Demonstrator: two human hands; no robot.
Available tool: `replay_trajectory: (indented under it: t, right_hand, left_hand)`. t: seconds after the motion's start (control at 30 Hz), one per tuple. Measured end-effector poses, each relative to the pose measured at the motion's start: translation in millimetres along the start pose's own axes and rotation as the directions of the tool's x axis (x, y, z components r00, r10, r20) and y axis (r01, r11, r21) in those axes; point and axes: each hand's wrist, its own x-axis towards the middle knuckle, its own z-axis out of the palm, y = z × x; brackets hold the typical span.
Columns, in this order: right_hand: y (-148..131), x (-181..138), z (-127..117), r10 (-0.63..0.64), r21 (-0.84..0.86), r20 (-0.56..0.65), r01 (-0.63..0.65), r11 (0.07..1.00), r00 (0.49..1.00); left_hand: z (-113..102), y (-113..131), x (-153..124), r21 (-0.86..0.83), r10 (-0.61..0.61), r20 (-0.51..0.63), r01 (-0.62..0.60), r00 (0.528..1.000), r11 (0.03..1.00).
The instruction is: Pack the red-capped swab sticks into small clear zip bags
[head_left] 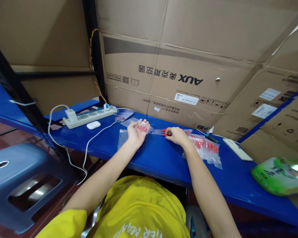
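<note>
My left hand [137, 134] is turned palm up, fingers curled around a small clear plastic bag [142, 128] with red pieces in it. To its right, my right hand [176, 135] pinches one of several thin rods with red ends [164, 134], low over the blue tabletop. The rods' thin parts point toward my left hand; what kind of tool they are is too small to tell. Beside my right wrist lie clear bags filled with red-ended pieces [208, 148]. Another clear bag [123, 137], flat on the table, is partly under my left hand.
A white power strip [91, 116] with a plugged-in charger, a white earphone case [93, 125] and a phone [125, 115] are at the left. A green-handled screwdriver [211, 137], a pale phone-shaped object [237, 149] and a green package [279, 175] lie right. Cardboard [188, 59] walls the back.
</note>
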Motion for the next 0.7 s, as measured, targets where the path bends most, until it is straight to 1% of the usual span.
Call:
replay_trajectory:
  t: [0.2,0.27,0.33,0.4,0.43,0.5,0.6,0.7]
  right_hand:
    - [-5,0,1,-0.029,-0.016,0.011,0.029,0.999,1.000]
    - [-4,0,2,-0.029,0.010,0.015,0.029,1.000,0.999]
    - [-4,1,2,-0.045,0.070,-0.009,0.045,0.996,0.999]
    - [-4,2,1,-0.091,0.170,-0.090,0.106,0.980,0.992]
    - [-4,2,-1,-0.117,0.231,-0.154,0.151,0.961,0.981]
    - [-7,2,-5,-0.137,0.352,-0.309,0.247,0.903,0.941]
    - [-13,0,-12,-0.071,0.490,-0.502,0.351,0.798,0.862]
    - [-20,-2,-16,0.011,0.588,-0.589,0.419,0.692,0.808]
  left_hand:
    - [3,2,-3,-0.073,0.015,0.040,-0.012,0.999,0.997]
    - [5,2,-5,-0.090,0.025,0.041,-0.021,0.999,0.996]
    - [7,3,-7,-0.106,0.043,0.052,-0.038,0.998,0.994]
    - [9,3,-9,-0.117,0.082,0.082,-0.072,0.993,0.990]
    - [10,3,-10,-0.121,0.107,0.100,-0.095,0.989,0.988]
    - [10,3,-11,-0.128,0.160,0.123,-0.145,0.979,0.981]
    - [9,4,-11,-0.144,0.238,0.118,-0.220,0.964,0.965]
    - [7,6,-9,-0.168,0.276,0.090,-0.258,0.957,0.951]
